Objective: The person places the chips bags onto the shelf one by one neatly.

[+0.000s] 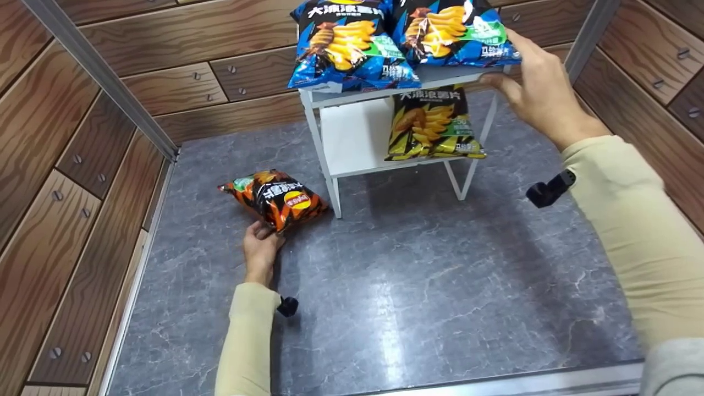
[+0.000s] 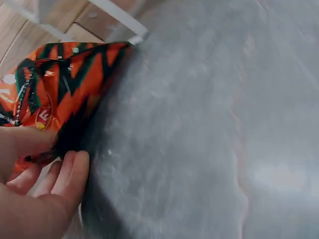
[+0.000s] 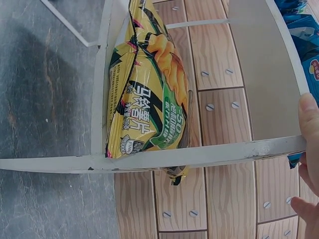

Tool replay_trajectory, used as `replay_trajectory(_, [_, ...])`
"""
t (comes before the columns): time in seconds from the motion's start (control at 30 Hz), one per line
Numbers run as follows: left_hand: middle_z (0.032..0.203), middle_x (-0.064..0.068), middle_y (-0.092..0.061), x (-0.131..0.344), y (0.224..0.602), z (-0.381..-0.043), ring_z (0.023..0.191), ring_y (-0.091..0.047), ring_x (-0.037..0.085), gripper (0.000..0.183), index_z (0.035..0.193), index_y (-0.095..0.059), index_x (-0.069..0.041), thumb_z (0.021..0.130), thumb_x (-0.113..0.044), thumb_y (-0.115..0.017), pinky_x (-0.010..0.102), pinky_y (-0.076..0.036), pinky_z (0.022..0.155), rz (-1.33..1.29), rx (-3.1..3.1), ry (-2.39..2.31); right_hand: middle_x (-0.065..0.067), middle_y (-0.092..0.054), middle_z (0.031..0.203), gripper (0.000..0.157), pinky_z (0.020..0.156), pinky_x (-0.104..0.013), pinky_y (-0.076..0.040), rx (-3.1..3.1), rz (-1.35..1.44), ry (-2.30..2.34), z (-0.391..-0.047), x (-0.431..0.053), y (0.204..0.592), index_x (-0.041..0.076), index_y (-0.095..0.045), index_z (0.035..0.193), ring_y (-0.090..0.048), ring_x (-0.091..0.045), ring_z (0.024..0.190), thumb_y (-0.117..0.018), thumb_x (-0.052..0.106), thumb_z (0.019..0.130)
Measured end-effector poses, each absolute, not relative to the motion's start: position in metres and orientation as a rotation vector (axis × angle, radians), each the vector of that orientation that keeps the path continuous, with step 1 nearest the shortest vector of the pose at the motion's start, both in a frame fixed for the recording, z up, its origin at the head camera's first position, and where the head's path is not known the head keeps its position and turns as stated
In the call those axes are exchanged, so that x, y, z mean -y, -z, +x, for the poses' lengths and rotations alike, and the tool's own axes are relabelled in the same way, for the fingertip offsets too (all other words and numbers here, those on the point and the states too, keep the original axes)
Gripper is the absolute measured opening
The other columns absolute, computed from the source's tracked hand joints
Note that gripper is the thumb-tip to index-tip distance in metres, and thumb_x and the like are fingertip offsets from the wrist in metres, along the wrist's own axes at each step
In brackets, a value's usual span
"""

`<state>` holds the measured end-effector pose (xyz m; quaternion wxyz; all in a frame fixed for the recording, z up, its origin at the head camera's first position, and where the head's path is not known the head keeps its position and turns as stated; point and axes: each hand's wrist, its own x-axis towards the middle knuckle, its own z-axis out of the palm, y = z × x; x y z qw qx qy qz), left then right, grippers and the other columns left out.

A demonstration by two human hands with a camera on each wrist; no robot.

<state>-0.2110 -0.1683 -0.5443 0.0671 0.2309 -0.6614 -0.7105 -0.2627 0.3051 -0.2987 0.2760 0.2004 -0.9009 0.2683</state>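
An orange and black chip bag (image 1: pixel 280 201) lies on the grey floor, left of a white two-tier rack (image 1: pixel 352 137). My left hand (image 1: pixel 261 250) pinches its near end; in the left wrist view the thumb (image 2: pixel 32 140) is over the bag's edge, the other fingers below. At the rack's upper right corner, my right hand (image 1: pixel 550 91) grips the top shelf's edge, its thumb (image 3: pixel 308 107) against the white frame. Its fingers are partly hidden beside a blue chip bag (image 1: pixel 451 33). Another blue chip bag (image 1: pixel 349 47) lies to the left on that shelf.
A yellow chip bag (image 1: pixel 434 124) leans on the lower shelf, right side, its corner poking past the frame. Wood-patterned walls (image 1: pixel 181 88) enclose the floor at the left, back and right. A pale edge strip (image 1: pixel 495 382) runs along the front.
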Motion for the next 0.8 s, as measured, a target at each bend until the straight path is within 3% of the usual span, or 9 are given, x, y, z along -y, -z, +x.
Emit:
replay_trajectory(0.1, [0.133,0.025,-0.056,0.169,0.546,-0.209,0.111,-0.062,0.032,0.066,0.145,-0.036,0.002,0.083,0.012,-0.056,0.027,-0.054,0.084,0.679,2.212,1.874,-0.014,-0.054,0.144,0.064,0.108,-0.052,-0.044,2.420,0.536,-0.722,-0.263,-0.306,0.299,0.016,-0.041,0.152,-0.055,-0.035,0.130,-0.065,0.027,0.094])
replay_trajectory(0.3, [0.141,0.021,-0.039,0.174,0.538,-0.208,0.131,-0.041,0.037,0.082,0.148,-0.038,-0.008,0.071,0.017,-0.053,0.045,-0.036,0.113,0.576,2.351,1.343,-0.013,-0.054,0.144,0.064,0.108,-0.051,-0.044,2.433,0.523,-0.723,-0.263,-0.306,0.299,0.018,-0.040,0.152,-0.056,-0.035,0.129,-0.064,0.028,0.094])
replay_trajectory(0.43, [0.156,0.020,-0.026,0.180,0.525,-0.213,0.145,-0.024,0.040,0.094,0.153,-0.035,-0.012,0.068,0.025,-0.050,0.053,-0.023,0.122,0.221,2.534,0.929,-0.013,-0.053,0.145,0.064,0.109,-0.050,-0.044,2.444,0.513,-0.717,-0.263,-0.305,0.299,0.018,-0.040,0.152,-0.055,-0.035,0.129,-0.064,0.028,0.094])
replay_trajectory(0.63, [0.163,0.016,-0.025,0.191,0.508,-0.225,0.149,-0.020,0.042,0.098,0.154,-0.035,-0.014,0.069,0.012,-0.077,0.061,-0.016,0.122,-0.242,2.792,0.186,-0.013,-0.053,0.145,0.064,0.108,-0.051,-0.044,2.440,0.518,-0.713,-0.263,-0.304,0.299,0.017,-0.040,0.152,-0.055,-0.035,0.129,-0.064,0.029,0.094])
replay_trajectory(0.8, [0.165,0.013,-0.022,0.192,0.504,-0.231,0.153,-0.015,0.038,0.092,0.157,-0.029,-0.015,0.079,0.002,-0.076,0.063,-0.018,0.120,-0.286,2.920,0.049,-0.014,-0.054,0.144,0.064,0.107,-0.052,-0.045,2.429,0.527,-0.700,-0.263,-0.305,0.299,0.017,-0.040,0.152,-0.056,-0.036,0.129,-0.064,0.029,0.094])
